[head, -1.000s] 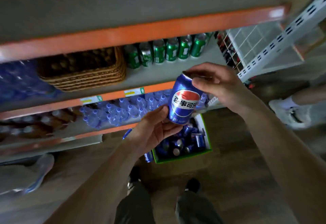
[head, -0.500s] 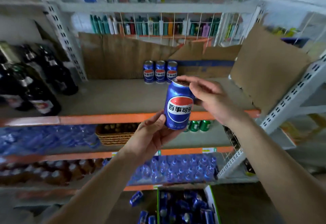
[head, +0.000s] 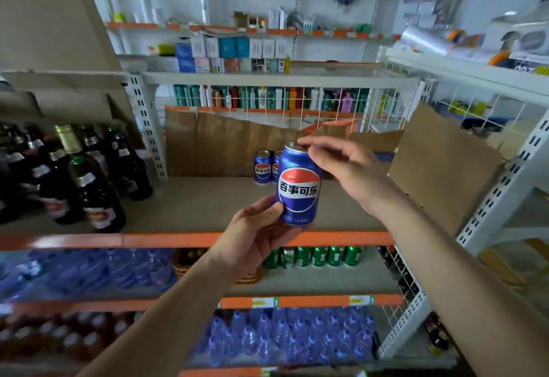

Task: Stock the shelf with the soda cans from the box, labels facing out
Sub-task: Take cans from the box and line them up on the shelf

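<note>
Both hands pinch the upright blue aluminium soda can [head: 298,185] above the grey shelf board [head: 193,201]: left hand [head: 255,235] at its base, right hand [head: 341,165] at its rim. Set it beside the two shelved blue cans [head: 263,168], keeping the label forward

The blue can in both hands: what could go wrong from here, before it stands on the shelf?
1. The blue can is pinched only at its foot by the left hand and at its top rim by the right hand, so it might slip.
2. The cans at the back stand close together; pushing the new one in could knock them over.
3. The label faces the person now; a twist during placing could turn it away.
</note>
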